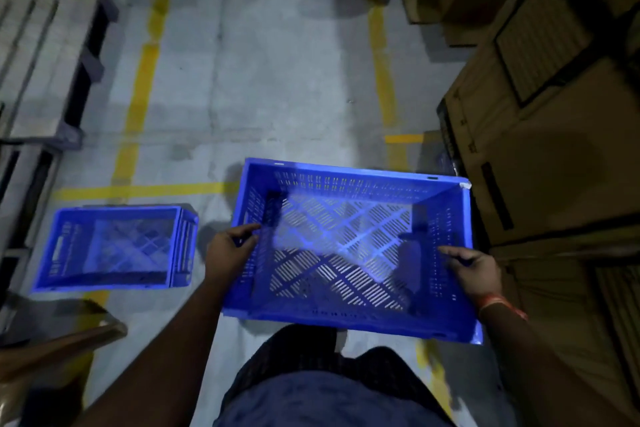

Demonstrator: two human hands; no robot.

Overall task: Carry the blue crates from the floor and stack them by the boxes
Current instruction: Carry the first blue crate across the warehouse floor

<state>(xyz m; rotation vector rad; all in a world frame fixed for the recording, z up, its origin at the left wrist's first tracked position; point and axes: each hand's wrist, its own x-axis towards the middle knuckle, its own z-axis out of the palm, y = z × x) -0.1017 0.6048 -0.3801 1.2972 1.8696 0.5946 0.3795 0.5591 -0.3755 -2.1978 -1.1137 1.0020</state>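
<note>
Beside the cardboard boxes [540, 156], your left hand [227, 253] and right hand [476, 270] grip one blue crate [346, 246] by opposite walls; second crate [114, 248] remains on floor [277, 80], unstacked.

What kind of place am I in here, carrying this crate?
Most likely a warehouse or stockroom: tall stacked cardboard boxes line the right side, yellow floor lines mark an aisle on bare concrete, and a second blue crate sits on the floor.

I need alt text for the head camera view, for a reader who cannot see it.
A person's left hand and right hand grip the side walls of an empty blue crate. Another blue crate sits on the floor to the left, and cardboard boxes stand to the right.
</note>
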